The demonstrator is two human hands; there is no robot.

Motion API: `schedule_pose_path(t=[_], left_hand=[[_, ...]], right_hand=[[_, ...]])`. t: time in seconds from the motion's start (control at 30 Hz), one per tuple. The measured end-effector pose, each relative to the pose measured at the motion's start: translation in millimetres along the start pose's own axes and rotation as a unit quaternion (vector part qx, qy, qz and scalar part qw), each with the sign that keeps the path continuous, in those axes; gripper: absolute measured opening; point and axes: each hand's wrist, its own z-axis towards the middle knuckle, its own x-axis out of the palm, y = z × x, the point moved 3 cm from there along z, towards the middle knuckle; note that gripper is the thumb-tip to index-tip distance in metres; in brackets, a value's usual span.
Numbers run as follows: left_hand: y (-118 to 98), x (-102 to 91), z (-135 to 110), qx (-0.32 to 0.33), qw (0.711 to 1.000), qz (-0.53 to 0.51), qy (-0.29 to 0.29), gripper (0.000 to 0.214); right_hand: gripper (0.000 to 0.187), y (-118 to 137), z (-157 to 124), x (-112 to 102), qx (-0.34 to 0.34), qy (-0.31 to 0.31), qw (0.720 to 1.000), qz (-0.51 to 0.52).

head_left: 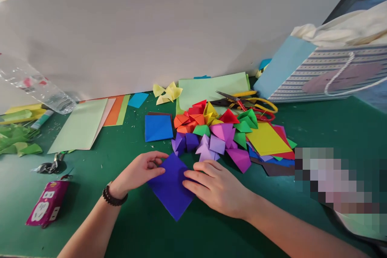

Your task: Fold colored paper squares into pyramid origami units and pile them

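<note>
Green tabletop (127, 225) up close, a big white board (169, 28) leaning along the far side. Far left, a clear plastic bottle (36, 86) lies on its side, green paper scraps (15, 139) just below it. Nearer, a magenta pack (48, 203) sits flat by the table's edge. Moving in, pale green sheets (81, 125) are fanned out, with a blue square (158, 127) beside them.

Centre now: the left hand (137, 171), a dark beaded bracelet (115, 197) on the wrist, has its fingers curled on the left corner of the dark blue sheet (171, 193). Whether they pinch that corner, I cannot tell. The sheet lies flat like a diamond, near the table's front, between both hands. The right hand (216, 185) is spread flat over its right corner, palm down, pressing, nothing grasped.

Just behind, a bright pile of folded paper pieces (217, 133), with yellow-handled scissors (242, 102) beyond it and a yellow sheet (266, 139) to the right. Far right, a striped gift bag (326, 72) lies tipped over.
</note>
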Motion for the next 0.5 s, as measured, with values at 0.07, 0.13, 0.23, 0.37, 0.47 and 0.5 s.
schedule_pose_path(t=[0.07, 0.13, 0.23, 0.37, 0.47, 0.5], left_hand=[[0, 5.6, 0, 0.018, 0.999, 0.028, -0.022, 0.036], [-3, 12.2, 2, 0.064, 0.994, 0.068, -0.052, 0.030], [-12, 21.0, 0, 0.171, 0.964, 0.170, -0.111, 0.028], [-26, 26.2, -20, 0.250, 0.893, 0.309, -0.210, 0.019], [-28, 36.9, -40, 0.278, 0.881, 0.357, -0.137, 0.038], [-25, 41.0, -47, 0.284, 0.874, 0.377, -0.114, 0.050]], right_hand=[[0.017, 3, 0, 0, -0.017, 0.004, 1.000, 0.017], [0.015, 8, 1, 0, -0.046, 0.006, 0.999, 0.028], [0.015, 14, 1, 2, -0.078, 0.014, 0.997, 0.017], [0.019, 17, 0, 7, -0.083, 0.036, 0.996, -0.016], [0.018, 19, 0, 8, -0.081, 0.052, 0.995, -0.009], [0.018, 19, 0, 8, -0.083, 0.065, 0.994, 0.002]])
